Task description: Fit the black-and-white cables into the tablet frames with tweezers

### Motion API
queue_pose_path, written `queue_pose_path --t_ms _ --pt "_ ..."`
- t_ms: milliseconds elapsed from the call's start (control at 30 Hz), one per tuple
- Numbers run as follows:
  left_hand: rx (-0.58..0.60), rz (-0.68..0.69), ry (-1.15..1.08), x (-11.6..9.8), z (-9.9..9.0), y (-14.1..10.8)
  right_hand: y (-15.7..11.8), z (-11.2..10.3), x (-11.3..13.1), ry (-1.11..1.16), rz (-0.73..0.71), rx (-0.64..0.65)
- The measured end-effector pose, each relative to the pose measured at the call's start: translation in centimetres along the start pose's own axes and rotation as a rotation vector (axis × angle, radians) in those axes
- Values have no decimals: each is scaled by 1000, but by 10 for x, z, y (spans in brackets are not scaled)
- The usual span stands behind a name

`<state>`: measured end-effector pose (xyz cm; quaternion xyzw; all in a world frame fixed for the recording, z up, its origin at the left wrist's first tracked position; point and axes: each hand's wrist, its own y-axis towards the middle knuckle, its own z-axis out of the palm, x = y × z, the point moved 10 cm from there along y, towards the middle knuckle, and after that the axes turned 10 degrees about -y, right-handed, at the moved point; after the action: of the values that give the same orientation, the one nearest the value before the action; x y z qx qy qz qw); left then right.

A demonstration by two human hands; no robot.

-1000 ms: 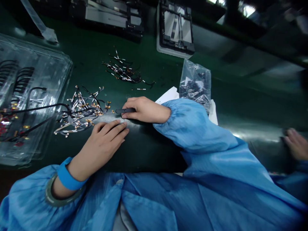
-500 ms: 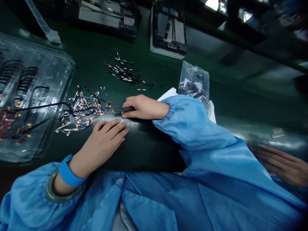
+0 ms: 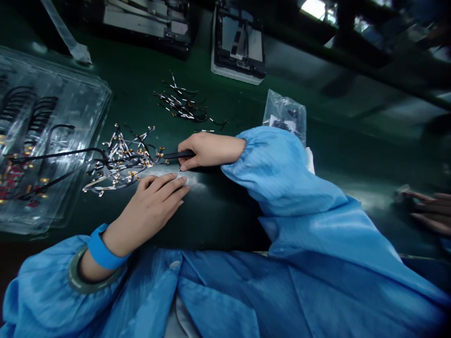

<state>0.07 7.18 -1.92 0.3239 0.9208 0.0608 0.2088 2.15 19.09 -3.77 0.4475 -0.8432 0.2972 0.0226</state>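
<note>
My right hand [image 3: 194, 149] grips a thin black tool [image 3: 179, 154], whose tip points left toward a tangled pile of flex cables [image 3: 121, 159] with gold ends. Below it, my left hand [image 3: 158, 199] lies palm down on the dark green table [image 3: 218, 206], fingers stretched out and slightly apart, beside the pile's right side. A tiny dark piece [image 3: 180, 170] is near my right fingertips. A second heap of dark cables with white marks [image 3: 185, 107] lies farther back.
Stacked clear trays [image 3: 81, 108] with cables stand at the left. Two black-framed units [image 3: 148, 23], [image 3: 239, 44] sit at the back. A clear bag [image 3: 287, 115] lies beyond my right sleeve. Another person's hand [image 3: 435, 211] is at the far right.
My right hand and the black tool have shifted slightly up. My left hand stays nearly still. The other person's hand has moved right and up, now at a small item.
</note>
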Motion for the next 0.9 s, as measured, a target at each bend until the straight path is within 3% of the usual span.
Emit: queue_pose_path --t_ms 267,433,500,700,800,900 --pt "-32 24 -13 -1 -3 1 21 -7 -1 -57 32 53" --pt "-28 18 -13 -1 -3 0 -17 -19 7 -30 -151 -215" --pt "-20 12 -6 -1 -2 0 -38 -12 13 -48 -186 -285" --pt "-51 36 -15 -1 -5 0 -59 33 15 -426 41 -191" --pt "-102 54 -59 -1 -12 -1 -62 37 18 -479 61 -183" --pt "-189 43 -81 1 -24 -4 -69 29 -1 -493 203 -180"
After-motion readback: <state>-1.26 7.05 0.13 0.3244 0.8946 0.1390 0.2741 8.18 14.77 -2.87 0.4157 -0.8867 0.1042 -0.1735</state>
